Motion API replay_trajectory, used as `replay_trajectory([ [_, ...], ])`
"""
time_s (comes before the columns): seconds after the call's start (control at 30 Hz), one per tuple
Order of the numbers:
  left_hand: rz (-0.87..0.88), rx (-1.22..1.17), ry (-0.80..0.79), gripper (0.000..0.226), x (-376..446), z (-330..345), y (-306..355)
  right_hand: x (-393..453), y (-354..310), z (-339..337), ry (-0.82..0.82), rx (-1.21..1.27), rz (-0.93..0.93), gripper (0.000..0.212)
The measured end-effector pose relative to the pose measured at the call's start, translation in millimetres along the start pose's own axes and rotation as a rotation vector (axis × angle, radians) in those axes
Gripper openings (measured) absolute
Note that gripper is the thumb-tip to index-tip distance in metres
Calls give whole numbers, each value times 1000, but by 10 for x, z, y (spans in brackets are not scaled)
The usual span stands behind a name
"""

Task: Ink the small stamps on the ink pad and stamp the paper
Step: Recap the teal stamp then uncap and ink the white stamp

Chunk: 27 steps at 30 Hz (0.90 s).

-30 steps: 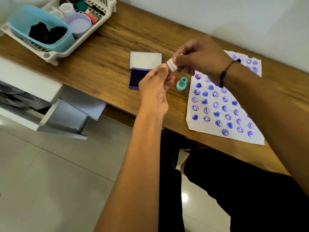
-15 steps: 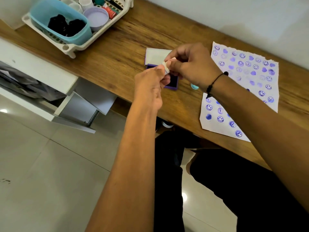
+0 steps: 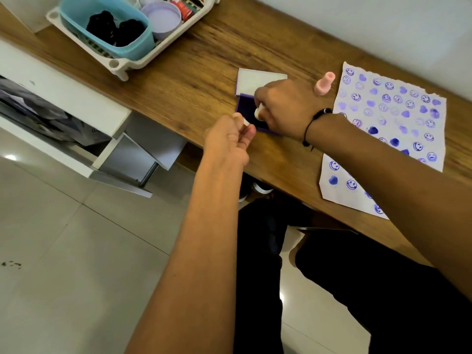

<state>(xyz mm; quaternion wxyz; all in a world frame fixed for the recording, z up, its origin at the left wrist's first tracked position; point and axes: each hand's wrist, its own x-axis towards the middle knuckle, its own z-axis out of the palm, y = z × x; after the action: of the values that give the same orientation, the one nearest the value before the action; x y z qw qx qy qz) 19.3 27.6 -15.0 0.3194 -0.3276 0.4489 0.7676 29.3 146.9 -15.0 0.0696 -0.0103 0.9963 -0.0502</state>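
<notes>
My right hand [image 3: 286, 108] grips a small white stamp [image 3: 258, 113] and holds it down over the dark purple ink pad [image 3: 246, 108], whose white lid [image 3: 258, 79] lies open behind it. My left hand [image 3: 229, 139] hovers just in front of the pad, pinching a small white cap [image 3: 245, 122] between thumb and fingers. A pink stamp [image 3: 323, 84] stands upright on the desk beside the paper [image 3: 388, 116], which is covered in purple smileys and hearts. My right forearm hides the paper's lower middle.
A white rack [image 3: 120, 63] at the back left of the wooden desk [image 3: 194, 80] holds a blue tub, a lilac lid and small items. An open white drawer [image 3: 109, 139] juts out below the desk's left side. Tiled floor lies beneath.
My hands have drawn apart: the right one has lowered the white stamp onto the ink pad, while the left keeps the cap. The view has shifted, and a pink stamp now shows.
</notes>
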Motion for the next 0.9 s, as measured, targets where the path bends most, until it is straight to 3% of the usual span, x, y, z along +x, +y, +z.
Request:
replay_trajectory([
  [0.03,-9,-1,12,8,-4,13,-15,13,-18,25,-4,-43,-10,24],
  [0.13,-27,-12,38,28,2,30,-61,7,-33,58,-4,-69,-7,24],
  [0.23,-29,-59,35,33,-2,44,-67,40,-23,38,-54,-95,-50,25],
  [0.4,-40,-119,28,12,-59,61,-56,103,2,-29,-114,-107,-149,25],
  [0.6,-34,-142,35,22,-47,66,-66,109,5,-54,-118,-71,-140,20],
  [0.9,-26,-95,44,20,-100,35,-45,45,-15,-47,-133,-123,-153,31],
])
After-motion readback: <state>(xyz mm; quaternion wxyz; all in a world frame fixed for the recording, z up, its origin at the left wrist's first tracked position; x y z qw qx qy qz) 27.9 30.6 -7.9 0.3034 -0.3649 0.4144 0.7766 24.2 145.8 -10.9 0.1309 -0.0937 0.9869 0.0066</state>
